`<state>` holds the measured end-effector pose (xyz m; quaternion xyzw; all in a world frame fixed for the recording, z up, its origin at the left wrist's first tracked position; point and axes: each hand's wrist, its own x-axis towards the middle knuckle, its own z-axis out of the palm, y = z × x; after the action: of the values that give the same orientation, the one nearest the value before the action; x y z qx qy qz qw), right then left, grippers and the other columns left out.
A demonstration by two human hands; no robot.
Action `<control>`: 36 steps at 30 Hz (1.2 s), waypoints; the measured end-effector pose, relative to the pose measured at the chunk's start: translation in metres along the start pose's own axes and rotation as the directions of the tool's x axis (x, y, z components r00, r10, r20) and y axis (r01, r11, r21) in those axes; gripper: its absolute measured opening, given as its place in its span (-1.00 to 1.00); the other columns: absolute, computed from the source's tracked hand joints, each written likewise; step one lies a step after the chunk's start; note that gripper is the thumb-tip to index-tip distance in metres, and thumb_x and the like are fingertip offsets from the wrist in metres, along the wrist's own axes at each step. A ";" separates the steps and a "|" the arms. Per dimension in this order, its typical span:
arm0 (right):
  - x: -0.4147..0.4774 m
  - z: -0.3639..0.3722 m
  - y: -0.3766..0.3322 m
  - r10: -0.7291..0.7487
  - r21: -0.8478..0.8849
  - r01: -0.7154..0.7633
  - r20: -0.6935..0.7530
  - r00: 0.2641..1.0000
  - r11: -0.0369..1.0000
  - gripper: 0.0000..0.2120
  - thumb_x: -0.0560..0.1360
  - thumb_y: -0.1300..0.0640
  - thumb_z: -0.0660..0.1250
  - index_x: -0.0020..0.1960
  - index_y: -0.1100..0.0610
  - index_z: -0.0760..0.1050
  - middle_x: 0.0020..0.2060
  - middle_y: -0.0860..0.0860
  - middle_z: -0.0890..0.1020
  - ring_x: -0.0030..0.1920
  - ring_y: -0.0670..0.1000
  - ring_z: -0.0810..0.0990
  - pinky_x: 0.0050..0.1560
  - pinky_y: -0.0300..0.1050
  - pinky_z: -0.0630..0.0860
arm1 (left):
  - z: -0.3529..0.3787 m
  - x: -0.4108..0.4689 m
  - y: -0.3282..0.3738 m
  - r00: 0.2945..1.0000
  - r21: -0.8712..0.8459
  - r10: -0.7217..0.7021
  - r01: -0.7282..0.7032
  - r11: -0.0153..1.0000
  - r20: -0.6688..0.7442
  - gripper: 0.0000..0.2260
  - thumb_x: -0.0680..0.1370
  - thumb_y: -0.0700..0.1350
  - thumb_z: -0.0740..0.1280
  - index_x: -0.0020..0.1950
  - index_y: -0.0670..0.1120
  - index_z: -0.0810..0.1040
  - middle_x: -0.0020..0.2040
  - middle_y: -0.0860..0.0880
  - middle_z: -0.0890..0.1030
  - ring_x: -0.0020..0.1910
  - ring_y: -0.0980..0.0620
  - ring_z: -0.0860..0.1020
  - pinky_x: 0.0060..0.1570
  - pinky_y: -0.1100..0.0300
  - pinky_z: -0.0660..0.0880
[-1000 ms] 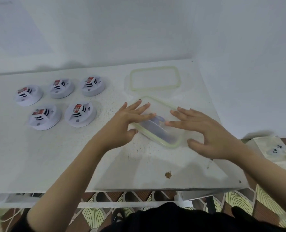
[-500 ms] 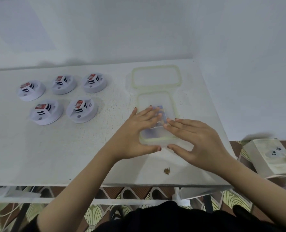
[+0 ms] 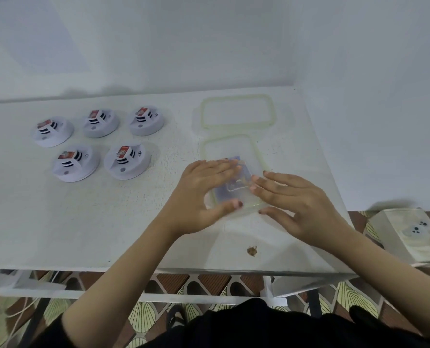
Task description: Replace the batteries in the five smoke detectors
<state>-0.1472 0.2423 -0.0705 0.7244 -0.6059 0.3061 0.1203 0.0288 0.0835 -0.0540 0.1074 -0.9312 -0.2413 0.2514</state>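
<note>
Reading left to right across the white table (image 3: 108, 222): five smoke detectors (image 3: 127, 160) sit far left, three in the back row and two in front, well apart from both hands. Each carries a red-and-white label on top; the print is too small to read.

Left hand (image 3: 199, 194): fingers straight, laid flat over the top of a clear container (image 3: 256, 156) with a pale green rim, thumb against its near edge. Grip relaxed, not curled.

Container contents: a bluish shape, blurred and partly covered by fingers; cannot identify it.

A matching lid (image 3: 236, 111) lies just behind the container.

Right hand (image 3: 299, 202): fingers straight across the container's right side, thumb near its front corner; grip likewise uncurled.

A brown fleck (image 3: 252, 251) lies near the table's front edge.

Far right, below the table, a cream box (image 3: 410, 234) is cut off by the frame.
</note>
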 end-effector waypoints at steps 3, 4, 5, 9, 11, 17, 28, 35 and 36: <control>0.001 -0.011 0.014 0.016 0.054 -0.023 0.125 0.992 0.998 -0.66 0.53 0.03 0.25 0.27 0.06 0.51 0.36 0.04 0.42 0.40 0.09 0.33 0.36 0.01 0.29 | -0.002 0.001 -0.002 0.948 -0.153 -0.260 0.234 0.960 -0.184 -0.57 0.56 0.12 0.19 0.39 0.01 0.44 0.46 0.06 0.28 0.43 0.24 0.20 0.40 0.44 0.04; 0.002 -0.014 0.018 0.043 0.048 -0.051 0.152 0.987 0.998 -0.66 0.52 0.04 0.24 0.27 0.03 0.51 0.39 0.08 0.37 0.42 0.10 0.29 0.39 0.00 0.24 | -0.003 0.001 -0.005 0.902 -0.212 -0.388 0.348 0.913 -0.192 -0.58 0.56 0.10 0.20 0.40 0.05 0.42 0.49 0.07 0.25 0.44 0.23 0.17 0.41 0.40 0.04; 0.003 -0.018 0.021 0.088 0.054 -0.098 0.164 0.983 0.994 -0.67 0.52 0.06 0.25 0.27 0.00 0.50 0.42 0.10 0.34 0.44 0.09 0.26 0.41 -0.06 0.21 | -0.005 0.002 -0.007 0.849 -0.302 -0.504 0.444 0.844 -0.161 -0.60 0.55 0.05 0.24 0.40 0.08 0.42 0.51 0.06 0.25 0.46 0.20 0.19 0.45 0.28 0.09; 0.003 -0.021 0.012 0.509 0.351 -0.492 0.049 0.859 0.797 -0.55 0.48 0.37 0.29 0.24 -0.05 0.49 0.22 -0.11 0.53 0.22 -0.23 0.50 0.26 -0.31 0.40 | -0.013 0.005 -0.014 0.771 -0.588 -0.637 0.506 0.631 -0.021 -0.57 0.37 -0.13 0.28 0.24 0.06 0.49 0.27 0.03 0.55 0.18 0.08 0.55 0.13 0.20 0.49; 0.006 -0.019 0.003 0.720 0.527 -0.636 0.062 0.691 0.564 -0.56 0.50 0.39 0.26 0.23 -0.04 0.49 0.05 -0.06 0.64 -0.06 -0.19 0.65 0.05 -0.17 0.57 | -0.013 0.004 -0.014 0.771 -0.603 -0.636 0.491 0.629 -0.035 -0.59 0.36 -0.13 0.30 0.20 0.07 0.50 0.19 0.04 0.60 0.08 0.11 0.59 0.05 0.25 0.50; 0.018 -0.012 0.003 0.848 0.652 -0.696 0.149 0.508 0.303 -0.75 0.52 0.18 0.31 0.18 -0.01 0.48 -0.07 -0.07 0.69 -0.12 -0.08 0.67 0.05 -0.06 0.57 | -0.010 -0.009 -0.015 0.780 -0.614 -0.624 0.467 0.637 -0.054 -0.61 0.32 -0.07 0.46 0.11 -0.02 0.49 0.12 0.00 0.61 -0.11 0.14 0.57 -0.15 0.28 0.54; 0.042 -0.003 0.022 0.891 0.606 -0.739 0.104 0.441 0.295 -0.83 0.57 0.12 0.18 0.09 0.02 0.51 -0.12 0.22 0.64 -0.24 0.03 0.47 -0.20 -0.12 0.39 | 0.010 -0.015 0.000 0.794 -0.491 -0.575 0.427 0.759 -0.199 -0.56 0.27 0.10 0.53 -0.03 0.04 0.37 0.10 0.14 0.55 0.03 0.26 0.57 -0.05 0.38 0.51; 0.041 -0.003 0.022 0.879 0.573 -0.742 0.074 0.472 0.350 -0.82 0.59 0.13 0.16 0.12 0.04 0.49 -0.15 0.15 0.62 -0.25 -0.08 0.48 -0.20 -0.22 0.39 | 0.008 -0.016 -0.007 0.823 -0.479 -0.544 0.416 0.773 -0.162 -0.52 0.24 0.22 0.46 0.04 0.12 0.36 0.15 0.17 0.53 0.11 0.26 0.53 0.03 0.34 0.49; 0.043 -0.006 0.021 0.881 0.570 -0.740 0.059 0.470 0.357 -0.81 0.59 0.13 0.17 0.15 0.03 0.48 -0.09 0.03 0.63 -0.18 -0.15 0.52 -0.14 -0.30 0.42 | 0.005 -0.015 -0.006 0.827 -0.463 -0.539 0.421 0.780 -0.157 -0.48 0.25 0.23 0.45 0.11 0.15 0.36 0.19 0.20 0.50 0.16 0.26 0.51 0.08 0.33 0.47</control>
<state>-0.1659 0.2057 -0.0451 0.2803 -0.7551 0.5670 -0.1722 0.0395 0.0845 -0.0670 0.3215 -0.7549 -0.4691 0.3266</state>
